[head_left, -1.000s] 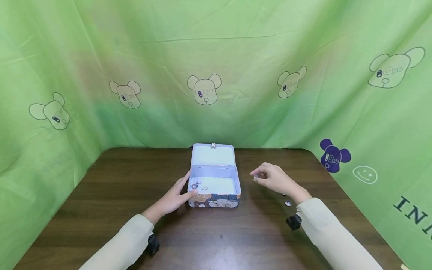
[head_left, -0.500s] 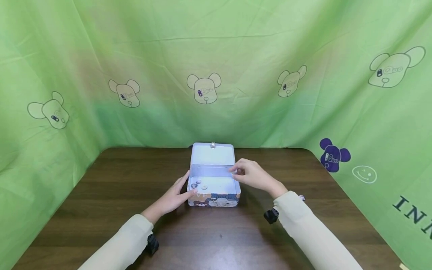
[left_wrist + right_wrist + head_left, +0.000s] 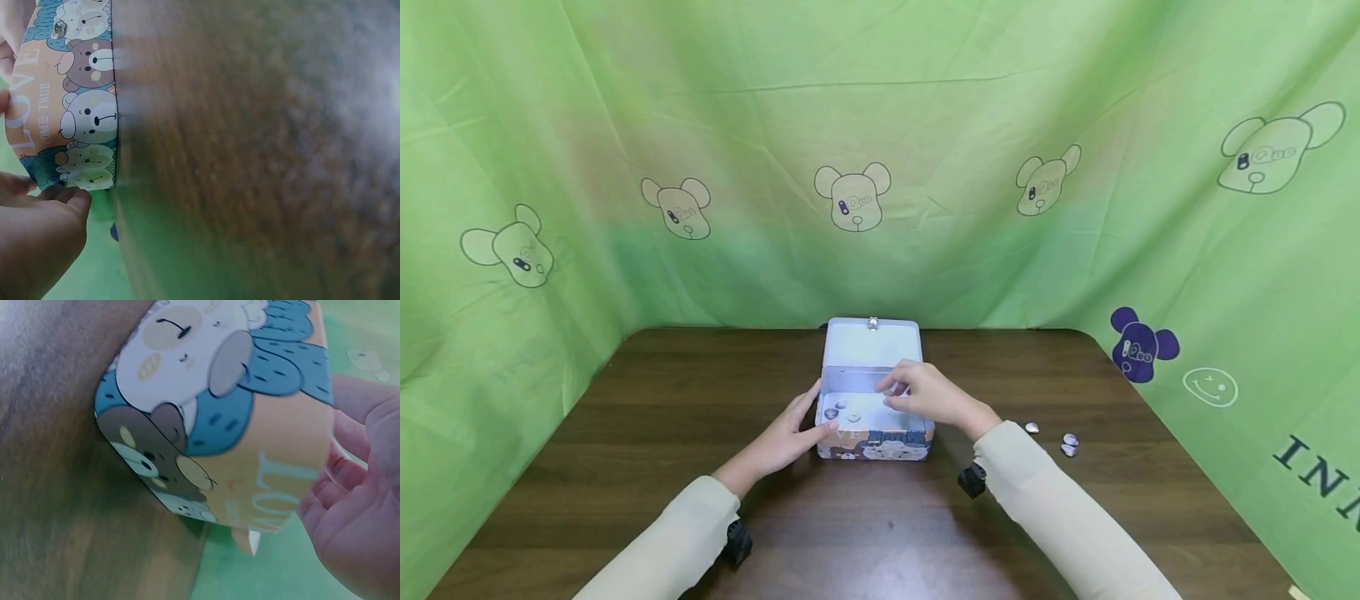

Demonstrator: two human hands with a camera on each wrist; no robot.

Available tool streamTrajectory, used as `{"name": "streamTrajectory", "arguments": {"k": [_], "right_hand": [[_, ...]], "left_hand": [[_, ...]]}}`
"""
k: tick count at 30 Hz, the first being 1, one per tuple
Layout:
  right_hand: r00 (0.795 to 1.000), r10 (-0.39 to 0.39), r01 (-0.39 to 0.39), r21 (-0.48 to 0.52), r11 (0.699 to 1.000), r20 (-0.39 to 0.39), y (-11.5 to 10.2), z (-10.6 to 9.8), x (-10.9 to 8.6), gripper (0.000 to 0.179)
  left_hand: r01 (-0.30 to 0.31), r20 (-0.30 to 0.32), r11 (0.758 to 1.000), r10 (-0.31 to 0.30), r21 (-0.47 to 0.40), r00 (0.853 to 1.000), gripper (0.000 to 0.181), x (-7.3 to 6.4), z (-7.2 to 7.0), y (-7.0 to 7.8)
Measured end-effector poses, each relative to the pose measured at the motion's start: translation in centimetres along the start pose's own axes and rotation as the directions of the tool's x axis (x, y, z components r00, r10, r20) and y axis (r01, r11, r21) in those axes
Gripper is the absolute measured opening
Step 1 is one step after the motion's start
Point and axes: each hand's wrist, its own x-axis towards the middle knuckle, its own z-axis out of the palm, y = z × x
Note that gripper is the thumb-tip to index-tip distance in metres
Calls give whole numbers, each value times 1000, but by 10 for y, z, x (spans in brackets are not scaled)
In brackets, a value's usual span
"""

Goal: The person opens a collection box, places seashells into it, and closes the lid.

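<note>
A tin box (image 3: 895,448) with printed bears stands on the table, its lid (image 3: 872,343) raised at the back. My left hand (image 3: 786,442) holds the box's left side, thumb at the front rim; the left wrist view shows this hand (image 3: 44,234) at the box's corner. Above the right part of the box's inside, my right hand (image 3: 936,398) has its thumb and fingers bent together around a small pale seashell, barely visible. In the right wrist view the box wall (image 3: 219,419) hides its fingertips. Inside the box, at the left, lie small seashells (image 3: 832,413).
On the brown wooden table (image 3: 715,392), right of my right forearm, lie a pale shell (image 3: 1032,427) and two purplish shells (image 3: 1070,445) close together. A green curtain (image 3: 760,267) with bear drawings hangs around the table's back and sides.
My right hand has moved left from beside the box to above its inside. The shells at the right, partly covered by that arm before, now show. My left hand and the box stay put.
</note>
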Motion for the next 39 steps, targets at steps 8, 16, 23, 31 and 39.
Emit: {"name": "streamTrajectory", "arguments": {"k": [8,16,23,31,39], "right_hand": [[999,3,-3,0,1000,34,-1,11,4,21],[1000,-10,10,-23,1000,29,-3,11,3,21],[1000,-6,6,-44,999,12,-5,3,-1,22],[1000,-11,11,-47,999,-2,0,-9,-10,22],[999,18,-18,-2,1000,-37,13,-24,-27,22]], "left_hand": [[3,-10,1000,-3,21,1000,86,2,-1,-3],[-15,-16,1000,15,-26,1000,85,2,-2,-1],[-24,-22,997,22,-68,1000,84,3,-3,-2],[-16,-24,1000,16,-26,1000,85,5,-3,0],[-13,-37,1000,14,16,999,84,4,-3,-1]]}}
